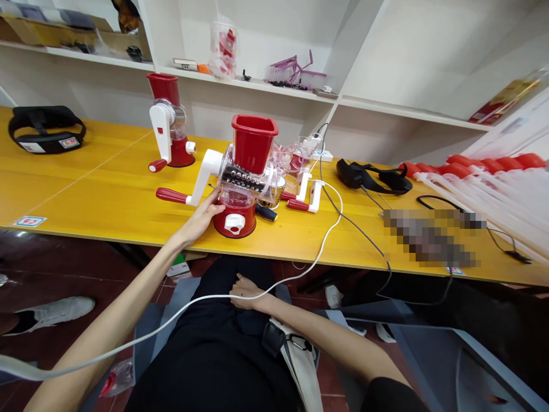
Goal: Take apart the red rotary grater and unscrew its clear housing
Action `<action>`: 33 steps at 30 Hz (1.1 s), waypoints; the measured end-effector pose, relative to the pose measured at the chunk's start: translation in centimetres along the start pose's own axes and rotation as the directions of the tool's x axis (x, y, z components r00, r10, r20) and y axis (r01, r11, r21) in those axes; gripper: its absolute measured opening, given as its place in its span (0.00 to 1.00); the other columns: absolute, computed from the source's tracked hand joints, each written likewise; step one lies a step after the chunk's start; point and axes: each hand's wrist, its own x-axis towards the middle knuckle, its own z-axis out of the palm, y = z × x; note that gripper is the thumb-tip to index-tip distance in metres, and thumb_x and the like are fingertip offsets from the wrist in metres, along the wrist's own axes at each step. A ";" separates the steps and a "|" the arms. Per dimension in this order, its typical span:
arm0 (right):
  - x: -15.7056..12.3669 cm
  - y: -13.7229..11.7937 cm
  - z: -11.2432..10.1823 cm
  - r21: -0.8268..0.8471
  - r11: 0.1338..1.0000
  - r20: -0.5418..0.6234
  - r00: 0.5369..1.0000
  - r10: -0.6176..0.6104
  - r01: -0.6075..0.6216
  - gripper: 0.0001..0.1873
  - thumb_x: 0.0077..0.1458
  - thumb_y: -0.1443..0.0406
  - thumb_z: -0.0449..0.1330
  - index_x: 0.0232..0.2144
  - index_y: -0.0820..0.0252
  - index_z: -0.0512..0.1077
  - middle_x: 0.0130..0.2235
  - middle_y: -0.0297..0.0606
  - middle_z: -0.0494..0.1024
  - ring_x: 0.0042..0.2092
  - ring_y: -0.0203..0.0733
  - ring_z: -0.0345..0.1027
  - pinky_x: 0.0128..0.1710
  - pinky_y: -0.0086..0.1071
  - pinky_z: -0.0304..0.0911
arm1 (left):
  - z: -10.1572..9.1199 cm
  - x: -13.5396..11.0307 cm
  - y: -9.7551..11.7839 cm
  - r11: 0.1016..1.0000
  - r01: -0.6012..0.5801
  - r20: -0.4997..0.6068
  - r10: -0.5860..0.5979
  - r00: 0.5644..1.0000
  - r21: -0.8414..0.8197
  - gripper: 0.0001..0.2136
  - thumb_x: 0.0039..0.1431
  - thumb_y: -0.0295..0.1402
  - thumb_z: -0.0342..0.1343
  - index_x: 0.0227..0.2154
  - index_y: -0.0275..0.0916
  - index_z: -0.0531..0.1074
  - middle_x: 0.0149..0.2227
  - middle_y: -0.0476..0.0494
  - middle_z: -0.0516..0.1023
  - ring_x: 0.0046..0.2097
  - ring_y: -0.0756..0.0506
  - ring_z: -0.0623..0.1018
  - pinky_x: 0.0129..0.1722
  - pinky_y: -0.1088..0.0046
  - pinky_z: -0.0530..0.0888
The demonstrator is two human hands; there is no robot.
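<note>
A red-and-white rotary drum grater (240, 189) stands upright near the table's front edge, with a metal drum, a square red hopper and a crank on its left. My left hand (202, 218) grips its narrow clear neck from the left, just above the red base; the fingertips go out of sight behind it. The white knob (234, 224) on the base faces me. On my lap lies my right hand (246, 292), loosely curled with nothing visible in it. Behind the base, a dark-handled tool (266, 213) lies on the table.
Another rotary grater (171, 123) stands back left; more grater parts (302, 194) sit to the right. A white cable (295, 277) crosses in front of me. A black headset (373, 176) and red-capped clear bottles (493, 177) occupy the right side; a black strap (47, 130) lies far left.
</note>
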 end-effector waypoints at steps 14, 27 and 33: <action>-12.4 -3.9 -1.3 0.103 0.992 -0.267 0.958 0.103 -0.078 0.21 0.73 0.65 0.50 0.60 0.67 0.73 0.61 0.51 0.76 0.65 0.47 0.70 0.66 0.40 0.67 | 0.2 0.0 -0.2 0.996 0.009 0.075 -0.002 0.997 -0.088 0.47 0.52 0.46 0.63 0.74 0.43 0.54 0.74 0.40 0.59 0.75 0.29 0.56 0.75 0.46 0.54; -12.5 0.3 -16.7 0.582 0.807 -0.765 0.269 0.585 -0.102 0.28 0.69 0.44 0.50 0.29 0.59 0.71 0.25 0.37 0.75 0.25 0.34 0.66 0.29 0.26 0.59 | -1.1 -0.2 -0.4 0.999 0.000 0.247 0.013 0.969 -0.054 0.55 0.52 0.46 0.69 0.77 0.47 0.41 0.78 0.37 0.47 0.77 0.31 0.52 0.75 0.43 0.52; -10.6 1.7 -17.1 0.760 0.635 -0.582 0.290 0.760 -0.138 0.34 0.62 0.39 0.54 0.19 0.59 0.67 0.19 0.34 0.70 0.22 0.33 0.60 0.28 0.28 0.51 | -1.4 -0.3 -0.4 1.000 -0.022 0.282 0.020 0.959 0.003 0.60 0.50 0.47 0.73 0.77 0.50 0.37 0.78 0.37 0.46 0.77 0.31 0.53 0.75 0.43 0.54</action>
